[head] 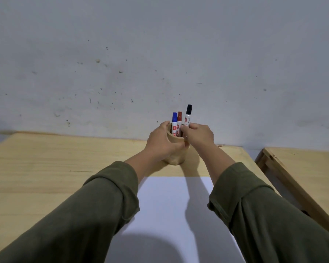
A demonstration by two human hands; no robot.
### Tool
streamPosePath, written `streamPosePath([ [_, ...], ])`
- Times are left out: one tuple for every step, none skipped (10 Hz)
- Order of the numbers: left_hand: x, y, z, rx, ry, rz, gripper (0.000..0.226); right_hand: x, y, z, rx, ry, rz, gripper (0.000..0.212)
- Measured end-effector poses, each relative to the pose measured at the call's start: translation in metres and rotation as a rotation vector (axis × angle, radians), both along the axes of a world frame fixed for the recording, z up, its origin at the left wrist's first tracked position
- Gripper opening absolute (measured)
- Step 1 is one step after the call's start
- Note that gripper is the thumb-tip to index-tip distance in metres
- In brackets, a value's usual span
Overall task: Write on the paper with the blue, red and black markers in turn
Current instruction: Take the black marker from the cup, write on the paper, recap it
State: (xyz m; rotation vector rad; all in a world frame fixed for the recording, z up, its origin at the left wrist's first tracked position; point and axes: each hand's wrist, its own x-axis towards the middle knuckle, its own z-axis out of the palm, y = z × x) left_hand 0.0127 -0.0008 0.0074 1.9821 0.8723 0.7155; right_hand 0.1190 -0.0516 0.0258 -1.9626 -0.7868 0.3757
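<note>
A tan wooden cup (176, 142) stands at the far edge of the table, just beyond the white paper (171, 209). The blue marker (174, 122) and the red marker (179, 121) stand upright in it, caps up. My left hand (161, 143) is wrapped around the cup's left side. My right hand (198, 135) pinches the black marker (188, 115), which sits higher than the other two at the cup's right rim. Whether its lower end is still inside the cup is hidden by my fingers. The paper lies blank between my forearms.
The light wooden table (55, 168) ends at a grey marked wall (160, 63) right behind the cup. A second wooden table (302, 168) stands to the right across a narrow gap.
</note>
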Motion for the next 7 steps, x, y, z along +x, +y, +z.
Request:
streamPosePath([
  [0.0,0.002,-0.003,-0.011,0.015,-0.002,0.079,0.0,0.003,-0.003,-0.03,0.022,0.013,0.014],
  [0.0,0.003,-0.004,-0.018,0.02,-0.008,0.084,0.0,0.007,-0.007,-0.067,0.048,0.012,0.018],
  [0.0,0.005,-0.005,-0.029,0.021,-0.018,0.083,-0.001,0.008,-0.009,-0.083,0.097,-0.013,0.016],
  [0.001,0.005,-0.006,-0.019,0.021,-0.027,0.086,0.0,0.006,-0.009,-0.074,0.151,-0.033,0.014],
  [-0.001,0.003,-0.004,-0.021,0.016,-0.027,0.08,0.0,0.003,-0.007,-0.046,0.173,-0.038,0.015],
  [-0.002,0.005,-0.004,-0.016,0.042,-0.029,0.089,0.001,0.003,-0.004,0.003,0.192,-0.046,0.038],
  [-0.009,0.004,0.002,-0.027,0.056,-0.008,0.107,-0.005,-0.005,0.009,0.052,0.151,-0.076,0.048],
])
